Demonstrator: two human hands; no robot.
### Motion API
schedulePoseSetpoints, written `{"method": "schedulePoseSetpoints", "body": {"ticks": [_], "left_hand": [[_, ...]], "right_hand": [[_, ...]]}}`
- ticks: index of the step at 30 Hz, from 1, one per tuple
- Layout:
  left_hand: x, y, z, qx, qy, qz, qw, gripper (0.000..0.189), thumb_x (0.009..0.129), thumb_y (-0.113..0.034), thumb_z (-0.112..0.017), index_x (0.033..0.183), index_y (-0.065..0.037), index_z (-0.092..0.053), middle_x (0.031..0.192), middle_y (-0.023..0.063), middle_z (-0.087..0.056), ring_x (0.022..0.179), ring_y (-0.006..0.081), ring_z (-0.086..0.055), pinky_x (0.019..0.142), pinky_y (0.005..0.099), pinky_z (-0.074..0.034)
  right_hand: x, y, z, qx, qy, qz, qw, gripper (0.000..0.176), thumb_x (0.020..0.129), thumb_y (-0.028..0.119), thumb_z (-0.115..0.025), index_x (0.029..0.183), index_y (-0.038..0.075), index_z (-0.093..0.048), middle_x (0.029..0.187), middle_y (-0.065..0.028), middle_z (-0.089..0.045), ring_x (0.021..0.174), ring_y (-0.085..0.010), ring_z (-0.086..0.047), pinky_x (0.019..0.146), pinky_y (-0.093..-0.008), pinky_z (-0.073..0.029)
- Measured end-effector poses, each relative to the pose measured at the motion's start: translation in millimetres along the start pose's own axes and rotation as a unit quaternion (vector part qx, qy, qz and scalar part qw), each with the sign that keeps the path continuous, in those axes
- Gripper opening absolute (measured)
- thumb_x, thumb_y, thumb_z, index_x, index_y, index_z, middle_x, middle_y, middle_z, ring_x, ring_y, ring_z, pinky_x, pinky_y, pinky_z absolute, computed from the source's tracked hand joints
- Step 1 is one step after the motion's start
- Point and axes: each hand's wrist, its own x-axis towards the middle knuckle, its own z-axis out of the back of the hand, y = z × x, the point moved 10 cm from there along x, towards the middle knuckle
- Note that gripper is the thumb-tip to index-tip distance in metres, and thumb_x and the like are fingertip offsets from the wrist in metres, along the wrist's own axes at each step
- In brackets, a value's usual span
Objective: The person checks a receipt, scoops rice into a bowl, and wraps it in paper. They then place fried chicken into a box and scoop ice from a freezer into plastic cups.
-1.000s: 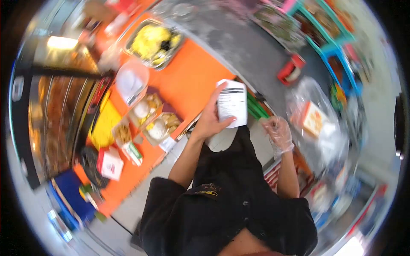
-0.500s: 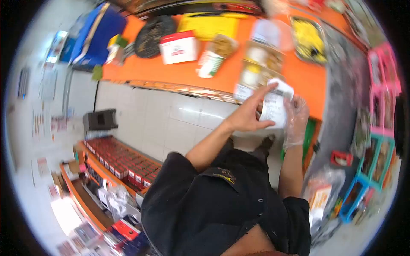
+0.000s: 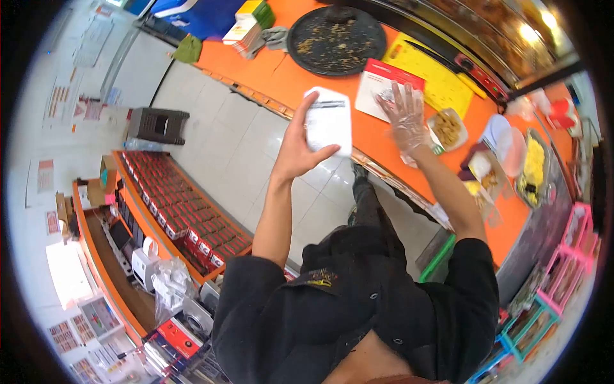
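My left hand [image 3: 296,148] holds a printed paper receipt [image 3: 331,127] by its left edge, above the floor beside the orange counter [image 3: 275,86]. My right hand [image 3: 406,120] wears a clear plastic glove. Its fingers are stretched out over the right side of a red and white box [image 3: 369,96] on the counter, and appear to touch its top. A paper tub of fried food [image 3: 448,130] stands just right of my gloved wrist. Farther right is an open container with food in compartments [image 3: 481,168].
A round black tray with crumbs [image 3: 336,41] and a yellow cutting board [image 3: 441,89] with a knife lie toward the counter's back. A tray of yellow packets [image 3: 534,168] sits at right. Rows of red boxes [image 3: 182,205] fill a shelf behind me; a dark stool [image 3: 158,126] stands left.
My right hand has left the receipt and reached over the red and white box. My left hand keeps the receipt, now farther left. The view has shifted along the counter.
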Motion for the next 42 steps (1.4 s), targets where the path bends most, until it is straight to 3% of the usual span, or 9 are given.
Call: {"method": "schedulePoseSetpoints", "body": {"ticks": [5,11,17,20,28,33,36,40,42], "left_hand": [[78.1,23.4,39.8,-0.026,-0.028,0.028,0.999,0.081,0.071,-0.005,-0.084,0.142,-0.003,-0.044,0.129,0.016,-0.06,0.117,0.0229,-0.061,0.099,0.0354,-0.049],[215.5,93.2,-9.2,0.228,-0.012,-0.132,0.964,0.07,0.064,-0.025,-0.091,0.122,-0.001,-0.061,0.115,0.0174,-0.066,0.108,0.0357,-0.065,0.096,0.0411,-0.051],[293.9,172.3,-116.6,0.295,0.267,-0.104,0.911,0.052,0.081,-0.052,-0.068,0.099,-0.003,-0.072,0.094,0.019,-0.07,0.089,0.0401,-0.068,0.078,0.048,-0.055],[301.4,175.0,-116.0,0.279,0.282,-0.095,0.913,0.052,0.082,-0.053,-0.067,0.095,-0.003,-0.072,0.089,0.0199,-0.071,0.086,0.0409,-0.068,0.077,0.0494,-0.055],[273.6,182.4,-105.6,0.164,0.331,-0.006,0.929,0.041,0.085,-0.036,-0.072,0.103,0.001,-0.072,0.091,0.023,-0.071,0.085,0.0388,-0.07,0.077,0.0435,-0.054],[233.5,202.0,-95.3,0.099,0.432,-0.066,0.894,0.053,0.082,-0.03,-0.079,0.123,-0.001,-0.065,0.109,0.0174,-0.072,0.096,0.0279,-0.071,0.087,0.0372,-0.054],[259.3,203.3,-41.4,0.018,0.362,0.126,0.923,0.053,0.082,-0.01,-0.077,0.132,-0.003,-0.06,0.114,0.0145,-0.069,0.103,0.0179,-0.064,0.091,0.032,-0.051],[298.3,91.4,8.8,-0.101,0.254,-0.062,0.96,0.083,0.078,0.011,-0.066,0.152,-0.003,-0.032,0.137,0.0126,-0.052,0.12,0.0211,-0.056,0.102,0.0325,-0.047],[304.0,48.6,8.3,-0.129,0.245,-0.067,0.958,0.089,0.077,0.012,-0.067,0.154,-0.003,-0.026,0.141,0.0155,-0.047,0.121,0.0227,-0.056,0.101,0.0343,-0.049]], "right_hand": [[83.8,-88.5,-20.8,0.298,0.002,-0.079,0.951,0.032,0.087,0.016,-0.063,0.116,0.003,-0.067,0.114,-0.0196,-0.068,0.108,-0.0333,-0.065,0.096,-0.0415,-0.049],[146.0,-138.9,-47.5,0.231,0.101,-0.131,0.959,0.022,0.086,0.01,-0.052,0.097,0.002,-0.07,0.099,-0.0208,-0.07,0.094,-0.0369,-0.068,0.083,-0.046,-0.053],[98.6,-91.7,-45.8,-0.102,0.058,-0.087,0.989,0.023,0.092,0.025,-0.055,0.104,0.008,-0.062,0.099,-0.0103,-0.061,0.1,-0.0309,-0.058,0.096,-0.0404,-0.046],[97.5,-51.2,-17.5,0.161,0.121,-0.229,0.952,0.026,0.095,0.03,-0.057,0.108,0.008,-0.062,0.104,-0.0115,-0.061,0.107,-0.0302,-0.056,0.101,-0.0433,-0.042],[67.3,-21.4,-148.7,0.36,0.294,-0.44,0.768,0.045,0.084,0.03,-0.069,0.118,0.004,-0.059,0.114,-0.0235,-0.064,0.103,-0.0381,-0.062,0.091,-0.0445,-0.051],[69.9,20.4,-126.2,0.194,0.305,-0.415,0.835,0.059,0.083,0.032,-0.068,0.134,0.007,-0.054,0.149,-0.0202,-0.041,0.136,-0.0446,-0.036,0.103,-0.0565,-0.04],[61.6,22.3,-154.3,0.19,0.245,-0.463,0.83,0.053,0.089,0.027,-0.062,0.137,0.006,-0.053,0.156,-0.019,-0.031,0.134,-0.0513,-0.037,0.104,-0.0558,-0.04],[33.8,-13.1,-143.6,0.197,0.383,-0.268,0.862,0.031,0.087,0.024,-0.061,0.109,0.003,-0.068,0.12,-0.0157,-0.064,0.119,-0.0351,-0.058,0.099,-0.0485,-0.045],[-17.0,-152.1,-75.3,0.284,-0.151,-0.5,0.804,0.019,0.092,0.018,-0.055,0.089,0.005,-0.068,0.084,-0.0102,-0.07,0.08,-0.0302,-0.066,0.076,-0.0412,-0.052]]}}
